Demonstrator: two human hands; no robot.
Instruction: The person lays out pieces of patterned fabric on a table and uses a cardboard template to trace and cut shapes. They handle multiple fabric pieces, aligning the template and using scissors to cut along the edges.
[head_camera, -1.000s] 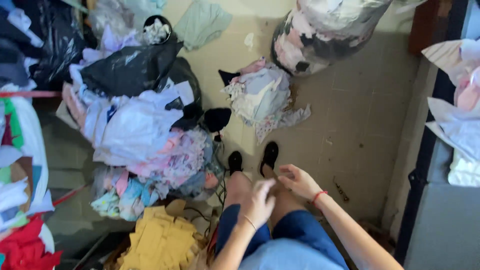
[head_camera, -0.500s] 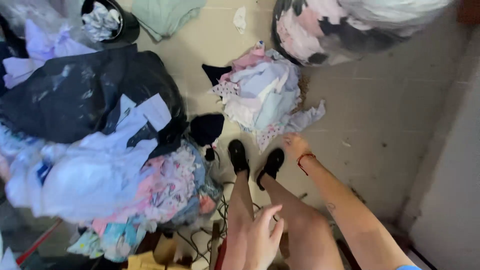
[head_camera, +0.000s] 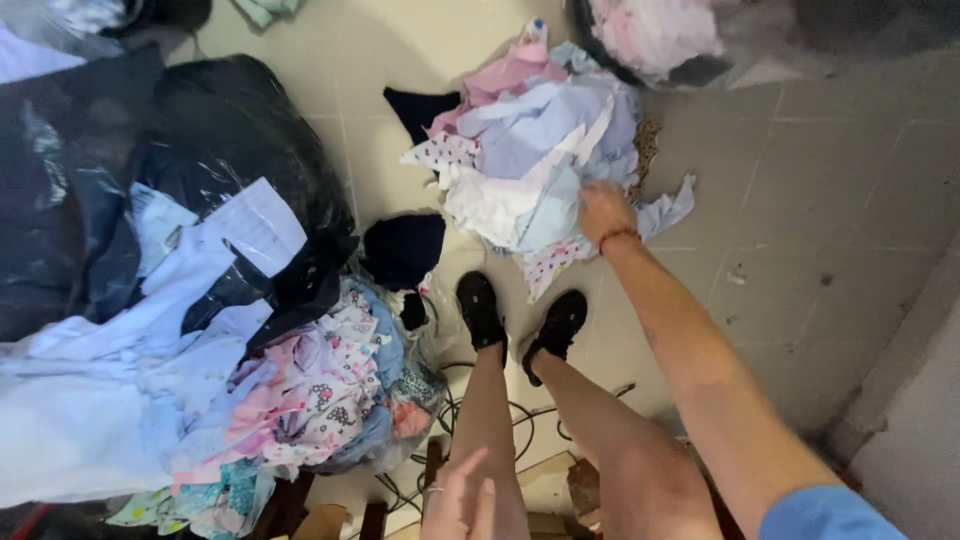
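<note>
Right, status at that moment. My right hand (head_camera: 603, 212) was stretched out and down onto the pile of clothes (head_camera: 540, 160) on the tiled floor (head_camera: 800, 250), a red band on the wrist. Hand was blurred; it sat on the near right edge of the pile, touching the pale blue and white fabric, but I couldn't tell whether the fingers were clenched on cloth or just resting on it.

That pile lay just ahead of my black shoes (head_camera: 520, 320), mixed pink, light blue, white and a dotted piece, with a dark garment (head_camera: 415, 108) poking out at its far left.

My left hand (head_camera: 462, 495) was low at the bottom edge of view, over my left thigh, fingers released and spread, holding nothing. A ring showed on one finger.

To my left: a black plastic bag (head_camera: 230, 140) with a white sheet of paper (head_camera: 255, 225) on it, and under that a clear bag of patterned clothes (head_camera: 320, 390), pinks and blues. A small dark bundle (head_camera: 403, 250) sat between that bag and the pile. Another bag of pink fabric (head_camera: 660, 35) stood beyond the pile, top of view. Black cables (head_camera: 520, 440) ran on the floor under my legs.
</note>
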